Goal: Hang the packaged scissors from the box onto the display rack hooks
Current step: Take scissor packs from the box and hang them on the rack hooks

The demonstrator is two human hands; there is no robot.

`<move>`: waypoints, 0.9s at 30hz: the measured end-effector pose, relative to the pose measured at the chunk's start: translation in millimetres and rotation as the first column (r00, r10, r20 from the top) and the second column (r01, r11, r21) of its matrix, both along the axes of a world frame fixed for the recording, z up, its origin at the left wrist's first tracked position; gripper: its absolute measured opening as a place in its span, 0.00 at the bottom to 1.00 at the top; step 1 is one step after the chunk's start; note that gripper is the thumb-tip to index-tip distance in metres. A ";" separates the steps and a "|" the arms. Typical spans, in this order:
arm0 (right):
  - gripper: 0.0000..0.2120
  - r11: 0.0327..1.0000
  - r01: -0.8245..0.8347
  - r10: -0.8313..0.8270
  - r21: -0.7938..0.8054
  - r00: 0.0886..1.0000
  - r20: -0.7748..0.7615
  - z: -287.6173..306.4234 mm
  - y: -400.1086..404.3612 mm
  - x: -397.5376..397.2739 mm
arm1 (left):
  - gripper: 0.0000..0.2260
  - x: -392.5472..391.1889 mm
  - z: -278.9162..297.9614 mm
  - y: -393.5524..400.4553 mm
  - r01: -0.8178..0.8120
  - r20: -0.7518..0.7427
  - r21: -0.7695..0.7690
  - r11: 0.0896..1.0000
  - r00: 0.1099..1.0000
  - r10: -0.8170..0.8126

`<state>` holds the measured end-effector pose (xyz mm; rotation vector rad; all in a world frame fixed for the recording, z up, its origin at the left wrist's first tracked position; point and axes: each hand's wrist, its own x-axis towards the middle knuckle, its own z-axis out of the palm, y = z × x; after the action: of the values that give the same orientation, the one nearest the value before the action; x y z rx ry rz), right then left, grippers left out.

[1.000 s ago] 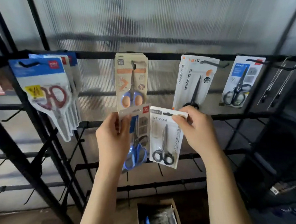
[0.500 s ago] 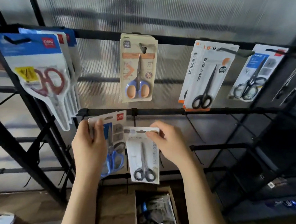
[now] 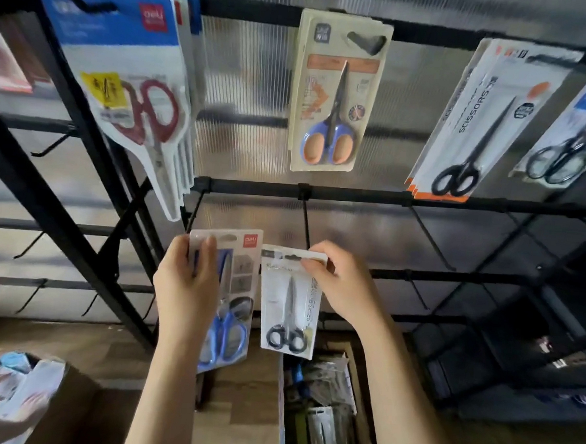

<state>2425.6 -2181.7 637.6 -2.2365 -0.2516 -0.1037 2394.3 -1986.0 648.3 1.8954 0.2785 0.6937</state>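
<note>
Left hand (image 3: 186,284) gripping blue-handled pack (image 3: 228,300), right hand (image 3: 341,286) pinching black-handled pack (image 3: 290,300), both just below empty hook (image 3: 306,222). Best to square the hang hole, then slide on level.

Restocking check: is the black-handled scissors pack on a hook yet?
Not yet. The right hand holds the black-handled pack below the hook.

light: dim, soft daylight through the ribbed translucent panel (image 3: 258,92) behind | glare: mild sheen on hanging plastic packs | shadow: dark lower right | blur: lower-left corner smeared | distortion: black metal rack bars (image 3: 355,194) bow at edges
</note>
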 end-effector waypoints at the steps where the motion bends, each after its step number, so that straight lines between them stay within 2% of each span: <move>1: 0.04 1.000 0.010 -0.010 0.000 1.000 -0.002 -2.1 0.3 -0.3 | 0.18 -0.6 -1.8 1.9 0.004 -0.007 -0.006 1.000 1.000 -0.004; 15: 0.03 0.993 0.113 -0.113 -0.018 0.993 -0.022 -9.6 -26.8 -9.6 | 0.17 11.4 -17.4 -32.7 0.104 -0.086 -0.078 0.992 0.990 -0.111; 27: 0.05 0.998 0.009 -0.004 0.060 0.996 -0.086 -19.3 -16.7 1.9 | 0.19 12.7 -14.6 -30.9 0.065 -0.099 -0.092 0.994 0.992 -0.074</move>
<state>2427.5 -2198.4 618.3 -2.1765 -0.1915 -0.0180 2406.9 -2016.9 633.7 1.8493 0.3017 0.5293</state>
